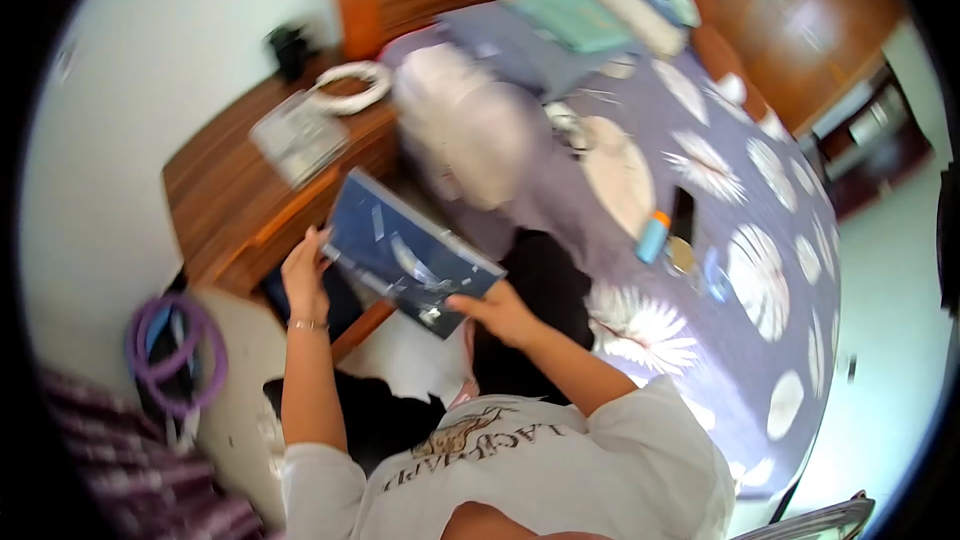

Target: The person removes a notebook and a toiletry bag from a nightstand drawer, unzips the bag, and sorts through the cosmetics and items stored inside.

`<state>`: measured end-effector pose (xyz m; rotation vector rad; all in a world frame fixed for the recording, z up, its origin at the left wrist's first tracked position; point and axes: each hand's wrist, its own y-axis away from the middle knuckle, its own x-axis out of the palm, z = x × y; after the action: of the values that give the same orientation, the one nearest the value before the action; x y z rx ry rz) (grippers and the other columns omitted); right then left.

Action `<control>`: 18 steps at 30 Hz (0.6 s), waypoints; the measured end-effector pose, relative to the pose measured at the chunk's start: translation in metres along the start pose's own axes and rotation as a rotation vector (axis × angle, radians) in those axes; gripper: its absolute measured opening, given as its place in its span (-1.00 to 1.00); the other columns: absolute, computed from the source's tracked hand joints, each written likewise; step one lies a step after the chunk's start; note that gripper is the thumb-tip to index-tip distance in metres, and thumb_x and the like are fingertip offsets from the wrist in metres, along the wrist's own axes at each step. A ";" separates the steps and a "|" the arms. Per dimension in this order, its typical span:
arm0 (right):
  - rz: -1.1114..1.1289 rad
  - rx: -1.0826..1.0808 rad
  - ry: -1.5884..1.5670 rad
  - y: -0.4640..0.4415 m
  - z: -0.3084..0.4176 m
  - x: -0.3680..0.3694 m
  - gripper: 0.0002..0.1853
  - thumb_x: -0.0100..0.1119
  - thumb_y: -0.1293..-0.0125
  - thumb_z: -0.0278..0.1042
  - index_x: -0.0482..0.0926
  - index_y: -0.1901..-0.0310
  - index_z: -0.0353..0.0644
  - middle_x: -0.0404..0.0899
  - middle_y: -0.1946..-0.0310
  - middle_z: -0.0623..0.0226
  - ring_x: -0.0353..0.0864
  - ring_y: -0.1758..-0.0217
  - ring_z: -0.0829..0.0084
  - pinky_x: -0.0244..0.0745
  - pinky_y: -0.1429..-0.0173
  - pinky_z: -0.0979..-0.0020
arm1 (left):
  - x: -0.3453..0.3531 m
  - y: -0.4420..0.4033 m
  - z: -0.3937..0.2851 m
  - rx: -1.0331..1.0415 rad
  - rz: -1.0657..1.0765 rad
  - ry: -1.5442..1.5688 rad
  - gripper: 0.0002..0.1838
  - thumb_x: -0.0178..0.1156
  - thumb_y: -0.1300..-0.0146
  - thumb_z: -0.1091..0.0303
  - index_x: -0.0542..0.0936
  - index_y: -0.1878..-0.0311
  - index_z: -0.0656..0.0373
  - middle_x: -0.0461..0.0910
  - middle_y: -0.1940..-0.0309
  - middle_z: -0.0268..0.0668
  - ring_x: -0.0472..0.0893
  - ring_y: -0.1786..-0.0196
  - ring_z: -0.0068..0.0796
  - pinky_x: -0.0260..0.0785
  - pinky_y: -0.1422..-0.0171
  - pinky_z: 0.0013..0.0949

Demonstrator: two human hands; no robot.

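Both hands hold a flat, dark blue rectangular packet with a glossy, reflecting cover; I cannot tell what is inside it. My left hand grips its left edge, fingers closed around the corner. At the lower right corner, my right hand pinches it with the thumb on top. The packet is tilted, above my lap and in front of the wooden nightstand. Below it, a drawer appears pulled out, with something dark inside, partly hidden by the packet and my left arm.
On the nightstand are a clear plastic package, a white ring and a small black object. The bed at right bears folded bedding, a blue bottle with orange cap and a dark phone-like slab. Purple hoops stand at left.
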<state>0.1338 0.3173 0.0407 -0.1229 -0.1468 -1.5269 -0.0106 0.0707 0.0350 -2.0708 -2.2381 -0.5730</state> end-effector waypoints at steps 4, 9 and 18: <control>-0.004 0.326 0.105 0.024 -0.002 -0.004 -0.54 0.27 -0.26 -0.34 0.43 -0.16 -0.29 0.51 -0.04 0.35 0.43 -0.05 0.52 0.34 -0.20 0.43 | 0.030 0.005 0.014 0.117 -0.027 -0.125 -0.67 0.16 -0.33 0.14 0.63 0.07 0.22 0.55 0.11 -0.35 0.48 0.08 -0.48 0.29 -0.07 -0.36; 0.203 0.282 -0.165 0.039 -0.045 -0.007 -0.34 0.32 -0.23 -0.19 0.31 -0.30 -0.24 0.44 -0.16 0.22 0.43 -0.16 0.38 0.36 -0.23 0.32 | 0.020 -0.004 0.016 0.008 0.121 0.255 -0.65 0.13 -0.34 0.20 0.54 -0.04 0.27 0.55 0.01 -0.23 0.51 -0.02 -0.42 0.40 -0.08 -0.33; 0.075 -0.222 0.415 -0.048 0.050 0.018 -0.26 0.30 -0.18 -0.10 0.23 -0.32 -0.23 0.37 -0.19 -0.10 0.54 -0.06 0.19 0.44 -0.12 0.30 | 0.016 0.033 -0.008 0.033 0.123 0.185 -0.66 0.15 -0.35 0.12 0.56 0.31 0.25 0.59 0.35 -0.32 0.58 0.30 -0.55 0.47 0.12 -0.47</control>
<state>0.0857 0.3062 0.0927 0.0145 0.3550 -1.4588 0.0178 0.0854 0.0547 -2.0305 -1.9915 -0.6826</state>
